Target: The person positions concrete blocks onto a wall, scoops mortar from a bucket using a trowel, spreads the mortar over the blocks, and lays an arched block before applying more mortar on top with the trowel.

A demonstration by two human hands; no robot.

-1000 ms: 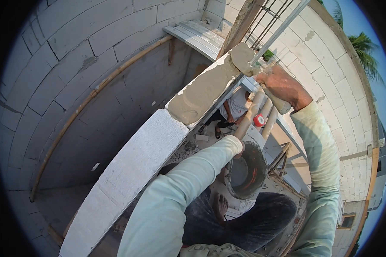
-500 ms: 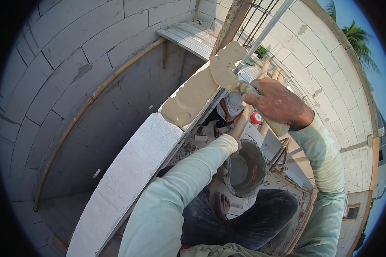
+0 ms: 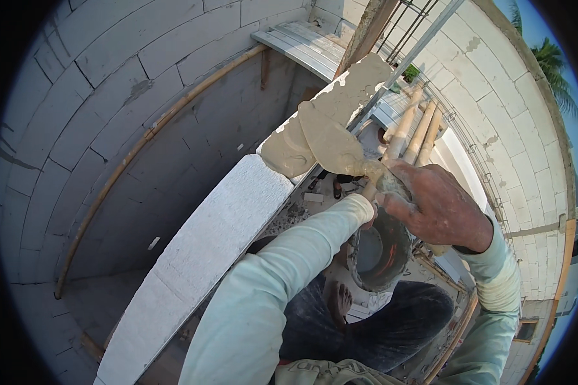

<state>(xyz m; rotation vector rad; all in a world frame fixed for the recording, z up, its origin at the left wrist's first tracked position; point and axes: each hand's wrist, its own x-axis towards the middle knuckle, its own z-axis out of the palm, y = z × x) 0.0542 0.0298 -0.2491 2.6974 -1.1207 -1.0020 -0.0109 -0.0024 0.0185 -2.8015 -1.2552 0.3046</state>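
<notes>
My right hand (image 3: 438,204) is closed round the handle of a trowel (image 3: 332,144), its blade coated in grey mortar. That blade lies flat on the mortar bed (image 3: 361,86) spread along the top of the block wall. Nearer to me, the wall's top is a bare white block (image 3: 202,253), and the mortar stops at its far end. My left hand (image 3: 368,218) is mostly hidden by its own sleeve, close to a bamboo pole (image 3: 370,190) and the bucket's rim; its fingers do not show. The bucket (image 3: 401,247) holds some grey mix.
Left of the wall is a deep shaded drop, crossed by a bamboo pole (image 3: 141,142). Metal planks (image 3: 302,50) bridge the far corner. Bamboo poles (image 3: 419,131), a post (image 3: 365,35) and steel bars (image 3: 408,25) stand ahead. Below, another person's feet (image 3: 337,186) show.
My right hand has drawn the trowel back toward me along the mortar, from the far part to near the white block. The view has shifted slightly; my left arm stays much the same.
</notes>
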